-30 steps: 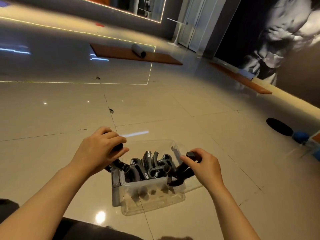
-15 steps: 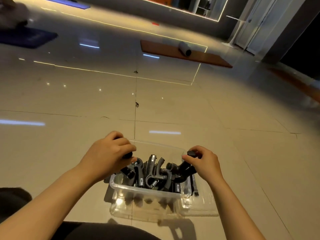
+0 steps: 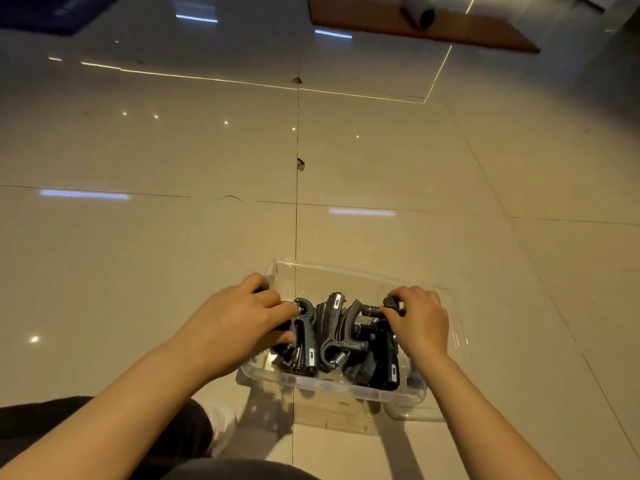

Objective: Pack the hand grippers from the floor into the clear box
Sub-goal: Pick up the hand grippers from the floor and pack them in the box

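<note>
Clear plastic, head view: the clear box (image 3: pixel 349 275) sits on the tiled floor (image 3: pixel 173 237) just in front of the person's knees, with its far part bare and its near part full.
Contents: several black hand grippers (image 3: pixel 332 337) lie crowded together inside the box, handles and metal springs overlapping.
Left hand (image 3: pixel 239 323): fingers curled round a gripper at the left end of the row, low inside the box; the grip is closed on it.
Right hand (image 3: pixel 420 323): fingers and thumb pinch the knob end of a gripper at the right side of the box; closed on it.
Loose grippers on floor: none visible within this view.
Background: an orange mat (image 3: pixel 415 26) with a rolled item on it lies well apart, at the top of the view.
Step in hand: judged to be seating the last two grippers among those already packed.
Progress: judged near the end of the task.
Next move: calls for pressing both grippers down level with the others, releasing both grips, then lifting the hands clear without catching a spring or handle.
Risk: tangled handles may lift out with a withdrawing hand.
</note>
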A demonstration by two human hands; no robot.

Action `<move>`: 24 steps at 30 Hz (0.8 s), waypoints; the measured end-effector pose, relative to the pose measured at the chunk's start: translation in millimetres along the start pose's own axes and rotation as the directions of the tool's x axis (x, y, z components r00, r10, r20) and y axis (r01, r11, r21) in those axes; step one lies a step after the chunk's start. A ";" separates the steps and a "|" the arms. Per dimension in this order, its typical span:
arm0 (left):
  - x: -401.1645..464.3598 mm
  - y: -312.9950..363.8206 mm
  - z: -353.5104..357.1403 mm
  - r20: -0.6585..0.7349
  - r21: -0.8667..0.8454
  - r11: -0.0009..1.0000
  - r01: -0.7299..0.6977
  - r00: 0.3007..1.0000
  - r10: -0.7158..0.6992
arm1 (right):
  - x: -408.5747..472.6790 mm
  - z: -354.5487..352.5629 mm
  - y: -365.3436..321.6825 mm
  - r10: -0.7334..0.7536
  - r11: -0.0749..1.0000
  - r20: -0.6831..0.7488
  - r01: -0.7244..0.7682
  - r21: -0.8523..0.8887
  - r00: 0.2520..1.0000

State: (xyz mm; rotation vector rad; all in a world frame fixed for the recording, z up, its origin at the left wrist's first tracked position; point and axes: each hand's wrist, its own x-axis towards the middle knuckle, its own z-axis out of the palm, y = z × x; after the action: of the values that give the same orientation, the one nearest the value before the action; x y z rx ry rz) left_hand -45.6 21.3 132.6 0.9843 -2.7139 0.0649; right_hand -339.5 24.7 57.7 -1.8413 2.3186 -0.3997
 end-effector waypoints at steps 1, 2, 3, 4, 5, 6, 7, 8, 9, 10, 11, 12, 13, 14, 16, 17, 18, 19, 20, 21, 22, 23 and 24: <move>2.9 0.1 2.2 0.000 -0.013 1.000 -0.010 1.000 0.010 | -2.8 7.2 1.6 -0.030 0.998 -0.027 0.029 -0.052 0.999; 7.4 0.1 4.3 0.004 -0.022 1.000 -0.017 1.000 0.017 | -6.2 14.3 2.8 -0.057 0.995 -0.036 0.054 -0.089 0.998; 12.9 -0.4 6.1 0.005 -0.028 0.999 -0.022 1.000 0.022 | -11.1 21.0 3.6 -0.073 0.992 -0.032 0.069 -0.108 0.997; 18.5 -1.9 7.7 0.002 -0.036 0.999 -0.023 1.000 0.023 | -17.2 27.7 4.0 -0.084 0.989 -0.022 0.080 -0.125 0.996; 23.0 -4.0 8.9 0.001 -0.049 0.999 -0.016 1.000 0.016 | -25.3 34.1 4.2 -0.091 0.985 0.002 0.090 -0.149 0.996; 26.4 -6.6 10.2 0.006 -0.063 0.998 -0.006 1.000 0.006 | -34.3 39.5 4.6 -0.096 0.979 0.028 0.099 -0.176 0.995; 28.6 -9.4 11.6 0.015 -0.066 0.998 0.000 1.000 0.001 | -43.7 44.5 5.9 -0.097 0.975 0.052 0.106 -0.195 0.994; 29.7 -12.1 13.4 0.031 -0.055 0.998 0.000 1.000 0.002 | -53.2 49.2 7.3 -0.093 0.972 0.079 0.107 -0.207 0.993; 30.7 -14.1 14.8 0.047 -0.034 0.999 -0.004 0.999 0.006 | -62.0 53.0 8.8 -0.085 0.970 0.108 0.107 -0.216 0.991; 31.6 -15.9 16.1 0.058 -0.011 1.000 -0.007 0.998 0.008 | -69.4 56.0 9.8 -0.080 0.968 0.133 0.109 -0.226 0.988; 32.2 -17.4 17.2 0.066 0.007 1.000 -0.008 0.998 0.008 | -75.1 57.6 9.5 -0.073 0.965 0.158 0.109 -0.237 0.985; 32.4 -18.1 17.7 0.070 0.019 1.000 -0.007 0.998 0.006 | -78.3 60.3 9.7 -0.063 0.962 0.179 0.107 -0.251 0.982; 32.3 -18.0 18.0 0.072 0.021 1.000 -0.002 0.997 0.001 | -78.8 61.7 9.7 -0.047 0.959 0.197 0.099 -0.265 0.979; 31.3 -17.7 18.5 0.071 0.013 1.000 0.006 0.997 -0.007 | -77.4 62.7 9.6 -0.030 0.957 0.214 0.090 -0.277 0.976; 28.1 -16.8 19.3 0.065 -0.011 1.000 0.021 0.998 -0.020 | -72.3 62.3 8.0 -0.001 0.956 0.238 0.071 -0.286 0.971; 26.7 -16.3 19.2 0.068 -0.019 0.999 0.030 0.997 -0.028 | -69.9 61.9 7.1 0.018 0.961 0.282 0.062 -0.270 0.959; 25.5 -16.1 19.1 0.072 -0.024 0.999 0.038 0.997 -0.036 | -68.2 62.7 7.8 0.043 0.967 0.332 0.045 -0.251 0.942; 24.5 -16.2 19.0 0.073 -0.028 0.999 0.042 0.997 -0.040 | -67.1 62.9 8.3 0.053 0.969 0.360 0.040 -0.245 0.931; 23.6 -16.3 19.1 0.074 -0.029 0.999 0.044 0.996 -0.042 | -65.8 61.6 7.0 0.063 0.969 0.380 0.035 -0.244 0.923; 22.7 -16.1 18.7 0.074 -0.029 0.998 0.047 0.996 -0.045 | -64.0 59.7 5.4 0.072 0.969 0.394 0.030 -0.246 0.916; 21.7 -16.0 17.7 0.071 -0.030 0.998 0.052 0.996 -0.050 | -61.9 58.2 3.7 0.081 0.969 0.413 0.026 -0.246 0.907; 20.4 -16.0 16.6 0.063 -0.032 0.998 0.059 0.996 -0.057 | -59.6 55.2 1.4 0.087 0.971 0.423 0.018 -0.240 0.902; 18.9 -15.9 15.3 0.052 -0.037 0.997 0.071 0.996 -0.069 | -57.6 53.0 -0.5 0.092 0.975 0.426 0.006 -0.222 0.900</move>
State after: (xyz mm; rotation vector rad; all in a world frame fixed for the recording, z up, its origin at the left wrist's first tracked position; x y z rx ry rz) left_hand -52.9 -4.7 121.8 1.0827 -2.7125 -0.0263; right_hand -310.7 74.6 4.8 -1.7388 2.1469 0.2650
